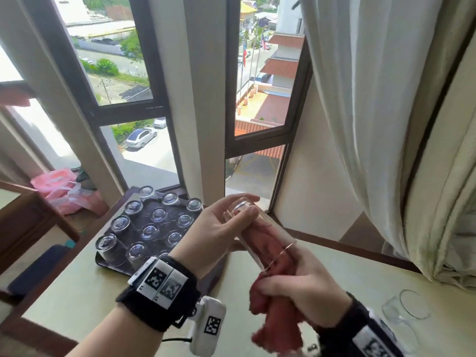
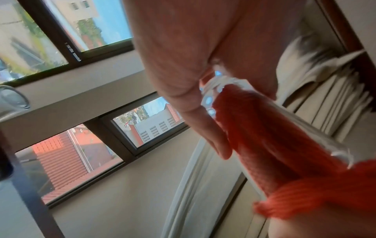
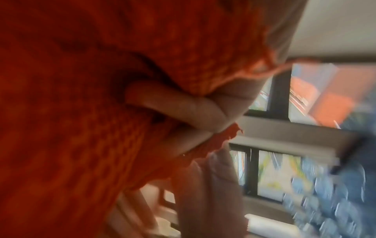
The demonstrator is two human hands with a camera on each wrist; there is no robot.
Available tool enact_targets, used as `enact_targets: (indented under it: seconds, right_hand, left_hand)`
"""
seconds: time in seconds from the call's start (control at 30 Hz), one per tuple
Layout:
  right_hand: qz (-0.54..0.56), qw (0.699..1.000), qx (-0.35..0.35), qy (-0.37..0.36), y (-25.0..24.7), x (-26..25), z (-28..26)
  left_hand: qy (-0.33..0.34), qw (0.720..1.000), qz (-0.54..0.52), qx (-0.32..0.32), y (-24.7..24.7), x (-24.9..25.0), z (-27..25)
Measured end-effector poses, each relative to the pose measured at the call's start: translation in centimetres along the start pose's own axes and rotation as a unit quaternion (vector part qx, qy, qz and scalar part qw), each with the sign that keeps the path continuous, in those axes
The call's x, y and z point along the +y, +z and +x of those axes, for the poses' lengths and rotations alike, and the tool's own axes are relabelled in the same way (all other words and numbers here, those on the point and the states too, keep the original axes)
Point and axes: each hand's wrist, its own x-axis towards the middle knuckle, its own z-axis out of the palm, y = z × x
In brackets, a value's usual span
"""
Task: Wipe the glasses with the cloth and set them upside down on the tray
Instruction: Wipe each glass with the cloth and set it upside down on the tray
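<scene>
A tall clear glass (image 1: 260, 233) is held tilted in the air, base up and away, mouth toward me. My left hand (image 1: 224, 222) grips its base end with curled fingers. A red cloth (image 1: 280, 313) is stuffed inside the glass and trails out of its mouth. My right hand (image 1: 304, 292) grips the bunched cloth just below the rim. In the left wrist view the glass (image 2: 301, 128) shows the cloth (image 2: 264, 145) filling it. The right wrist view is mostly cloth (image 3: 81, 128) with curled fingers (image 3: 183, 109). A dark tray (image 1: 108, 262) at the left holds several upside-down glasses (image 1: 134, 207).
Two more clear glasses (image 1: 404, 307) sit on the pale table (image 1: 103, 300) at the lower right. A pink plastic bag (image 1: 61, 189) lies by the window at left. White curtains (image 1: 373, 99) hang at the right. A wooden chair back (image 1: 33, 215) stands at the left.
</scene>
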Motion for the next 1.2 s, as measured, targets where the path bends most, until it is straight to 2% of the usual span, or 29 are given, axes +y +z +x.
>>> enact_targets:
  seconds: [0.07,0.13,0.23,0.33,0.5,0.6,0.7,0.8,0.87,0.97,1.13,1.2]
  right_hand:
    - [0.131,0.991,0.001,0.014,0.3,0.3,0.4]
    - [0.171,0.984,0.021,0.032,0.5,1.0,1.1]
    - [0.163,0.982,0.079,0.045,1.3,2.0,2.4]
    - [0.172,0.971,0.157,0.048,1.9,2.8,3.3]
    - [0.124,0.965,0.231,0.016,2.8,3.5,3.3]
    - [0.051,0.957,0.281,0.046,3.4,4.9,3.0]
    - [-0.130,0.935,0.331,0.020,3.4,7.2,2.8]
    - [-0.365,0.877,0.310,-0.040,2.6,9.1,2.3]
    - [-0.452,0.838,0.297,-0.067,1.6,10.3,1.8]
    - [-0.518,0.798,0.289,-0.103,0.8,11.3,1.2]
    - [-0.592,0.761,0.245,-0.099,0.2,12.8,-0.3]
    - [-0.599,0.756,0.250,-0.084,-0.1,13.7,-1.0]
  left_hand:
    - [0.016,0.997,-0.057,-0.042,-2.1,-0.3,-0.7]
    - [0.043,0.998,-0.030,-0.046,-3.9,0.1,-1.3]
    - [0.082,0.995,0.063,-0.003,-6.2,1.2,-2.0]
    - [0.114,0.987,0.103,0.042,-8.4,2.7,-2.4]
    - [0.119,0.941,0.260,0.181,-12.1,4.6,-2.2]
    - [0.071,0.911,0.356,0.197,-13.5,3.6,-0.8]
    - [0.028,0.895,0.413,0.165,-14.0,1.3,1.6]
    - [-0.008,0.888,0.441,0.129,-13.5,-1.2,4.6]
    - [-0.019,0.877,0.468,0.107,-13.0,-2.8,7.0]
    - [-0.036,0.838,0.539,0.073,-12.4,-5.0,10.9]
    - [-0.063,0.777,0.625,0.029,-12.7,-8.5,15.5]
    - [-0.070,0.759,0.647,0.016,-12.8,-9.6,16.6]
